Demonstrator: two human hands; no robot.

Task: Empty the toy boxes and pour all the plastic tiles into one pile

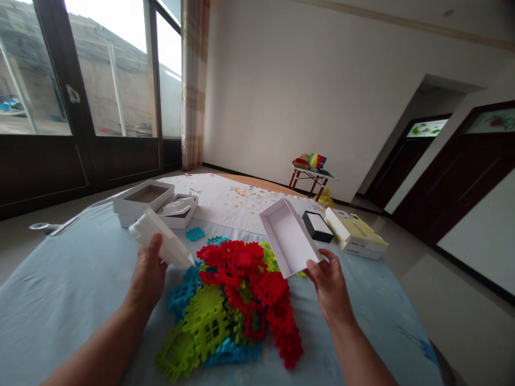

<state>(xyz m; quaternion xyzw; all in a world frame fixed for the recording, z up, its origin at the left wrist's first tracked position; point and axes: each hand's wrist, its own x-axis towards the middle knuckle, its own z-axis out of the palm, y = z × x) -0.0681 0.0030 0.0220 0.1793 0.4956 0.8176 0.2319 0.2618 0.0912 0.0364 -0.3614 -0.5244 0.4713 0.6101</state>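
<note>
While white boxes (145,201) lie beyond the toy pile (237,300), nothing blocks either hand: left hand (148,276) grips a white lid (163,240) above the pile's left; right hand (330,287) grips a tilted white tray (287,236) above its right.

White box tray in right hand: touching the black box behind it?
Cannot tell. In the head view the white box tray held by the right hand overlaps the black box; depth is unclear.

Home bedroom: pale-blue bedsheet (72,279); striped fabric curtain (194,80) at 11 o'clock; dark wooden doors (454,182) at 3 o'clock.
</note>
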